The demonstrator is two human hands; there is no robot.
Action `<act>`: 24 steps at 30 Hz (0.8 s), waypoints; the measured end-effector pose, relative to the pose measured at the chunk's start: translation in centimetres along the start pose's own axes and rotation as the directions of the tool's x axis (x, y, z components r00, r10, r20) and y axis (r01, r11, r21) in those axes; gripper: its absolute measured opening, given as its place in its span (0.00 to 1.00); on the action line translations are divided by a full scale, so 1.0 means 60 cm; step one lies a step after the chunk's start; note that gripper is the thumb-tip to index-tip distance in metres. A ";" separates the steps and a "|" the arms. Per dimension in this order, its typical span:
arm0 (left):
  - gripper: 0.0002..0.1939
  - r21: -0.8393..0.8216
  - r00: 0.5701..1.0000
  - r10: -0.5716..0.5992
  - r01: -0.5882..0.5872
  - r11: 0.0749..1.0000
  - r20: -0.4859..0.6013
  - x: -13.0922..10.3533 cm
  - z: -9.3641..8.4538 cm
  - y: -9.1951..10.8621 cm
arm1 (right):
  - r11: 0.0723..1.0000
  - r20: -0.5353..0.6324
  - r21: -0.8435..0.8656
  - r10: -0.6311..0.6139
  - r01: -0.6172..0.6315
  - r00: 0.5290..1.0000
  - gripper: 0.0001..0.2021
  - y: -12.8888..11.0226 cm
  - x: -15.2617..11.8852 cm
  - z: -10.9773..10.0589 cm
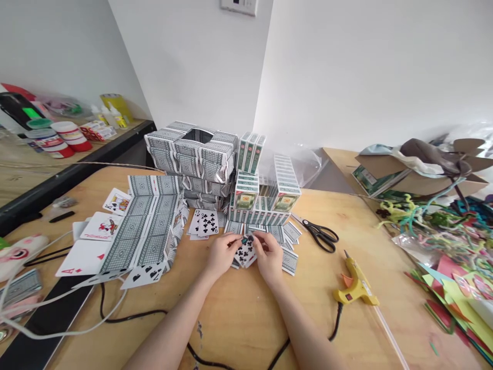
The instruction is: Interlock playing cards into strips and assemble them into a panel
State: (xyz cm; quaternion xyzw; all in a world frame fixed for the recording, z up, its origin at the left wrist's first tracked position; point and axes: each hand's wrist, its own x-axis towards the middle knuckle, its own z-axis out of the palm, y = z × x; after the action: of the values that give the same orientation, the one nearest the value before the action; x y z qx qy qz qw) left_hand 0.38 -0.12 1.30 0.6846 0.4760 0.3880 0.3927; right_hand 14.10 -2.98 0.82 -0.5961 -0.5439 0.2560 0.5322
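Observation:
Both my hands meet over the middle of the table, around a few playing cards (245,255) with black clubs face up. My left hand (223,253) pinches the left upper edge of these cards. At their right edge, my right hand (268,255) is closed on them between thumb and fingers. Face-down cards (289,261) with grey patterned backs lie spread behind and right of my hands. Left of them sit more face-up club cards (208,222). A folded structure of joined cards (134,226) stands on the left, with a seven of spades (143,276) at its base.
Behind stand stacked card-covered boxes (192,159) and boxed card decks (265,217). Black-handled scissors (321,235) and a yellow glue gun (356,285) lie on the right. Its black cable (334,324) crosses the near table. Coloured paper (454,293) covers the far right.

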 end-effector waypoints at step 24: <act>0.08 -0.163 0.991 -0.122 0.129 0.978 0.050 0.001 0.000 -0.001 | 0.993 0.170 -0.072 0.108 -0.097 0.979 0.13 0.008 0.007 0.001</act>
State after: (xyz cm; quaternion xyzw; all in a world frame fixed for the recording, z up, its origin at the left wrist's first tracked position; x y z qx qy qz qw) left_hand 0.34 -0.05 1.26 0.6255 0.4764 0.3871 0.4816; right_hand 14.34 -2.51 0.47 -0.6155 -0.5646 0.3167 0.4497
